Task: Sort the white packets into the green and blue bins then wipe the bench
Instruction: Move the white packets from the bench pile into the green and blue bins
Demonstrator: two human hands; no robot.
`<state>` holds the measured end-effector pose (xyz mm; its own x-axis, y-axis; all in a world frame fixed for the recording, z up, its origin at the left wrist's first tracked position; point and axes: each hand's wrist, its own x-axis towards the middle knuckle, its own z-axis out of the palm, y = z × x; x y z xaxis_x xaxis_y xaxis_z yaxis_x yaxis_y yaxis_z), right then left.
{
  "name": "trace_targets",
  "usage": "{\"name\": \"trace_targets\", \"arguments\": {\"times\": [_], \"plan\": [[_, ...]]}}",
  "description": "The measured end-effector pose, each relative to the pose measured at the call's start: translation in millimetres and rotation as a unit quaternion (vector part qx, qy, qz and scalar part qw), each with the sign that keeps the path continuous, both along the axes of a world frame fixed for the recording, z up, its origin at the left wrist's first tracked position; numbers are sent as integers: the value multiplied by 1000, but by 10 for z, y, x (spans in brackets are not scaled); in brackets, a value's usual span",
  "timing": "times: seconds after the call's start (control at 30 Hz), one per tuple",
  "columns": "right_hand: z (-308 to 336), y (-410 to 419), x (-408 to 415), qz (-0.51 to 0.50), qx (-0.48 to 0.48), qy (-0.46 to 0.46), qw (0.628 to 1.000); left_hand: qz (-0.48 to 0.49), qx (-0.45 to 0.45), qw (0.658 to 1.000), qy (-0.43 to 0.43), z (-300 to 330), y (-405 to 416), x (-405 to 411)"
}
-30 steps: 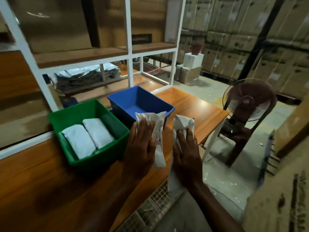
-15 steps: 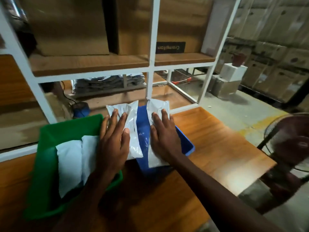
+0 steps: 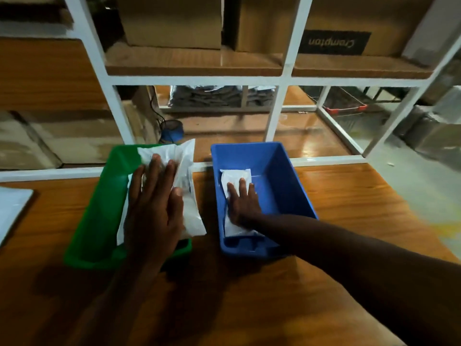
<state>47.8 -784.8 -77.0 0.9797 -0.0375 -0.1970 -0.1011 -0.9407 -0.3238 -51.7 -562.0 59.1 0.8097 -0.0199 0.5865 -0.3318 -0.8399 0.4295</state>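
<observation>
A green bin point(image 3: 94, 221) and a blue bin point(image 3: 287, 186) stand side by side on the wooden bench point(image 3: 349, 208). My left hand point(image 3: 154, 208) holds a white packet point(image 3: 184, 171) over the green bin, above other white packets point(image 3: 121, 228) that lie inside and are mostly hidden. My right hand point(image 3: 243, 203) reaches down into the blue bin with a second white packet point(image 3: 234, 178) under its fingers, against the bin's floor.
A white metal shelf frame point(image 3: 282, 78) rises right behind the bins, with cardboard boxes point(image 3: 172, 21) on its wooden shelf. A white sheet point(image 3: 12, 208) lies at the bench's left edge. The bench ends on the right above a concrete floor point(image 3: 424, 181).
Both hands have carried their packets forward and apart: the left one over the green bin, the right one down into the blue bin. The view has swung left toward the shelf.
</observation>
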Motion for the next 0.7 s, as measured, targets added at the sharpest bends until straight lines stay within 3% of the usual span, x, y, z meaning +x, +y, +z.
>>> {"name": "trace_targets", "arguments": {"times": [0.27, 0.4, 0.5, 0.7], "plan": [[537, -81, -40, 31, 4, -8, 999, 7, 20, 1000, 3, -149, -358, -99], [1121, -574, -723, 65, -4, -101, 993, -12, 38, 999, 15, -165, -788, 27], [1164, -960, -1288, 40, -16, -132, 990, -42, 81, 995, 38, -153, -1216, 212], [774, -1133, -1544, -39, 62, -145, 987, -66, 158, 966, 193, -494, -1943, 631]]}}
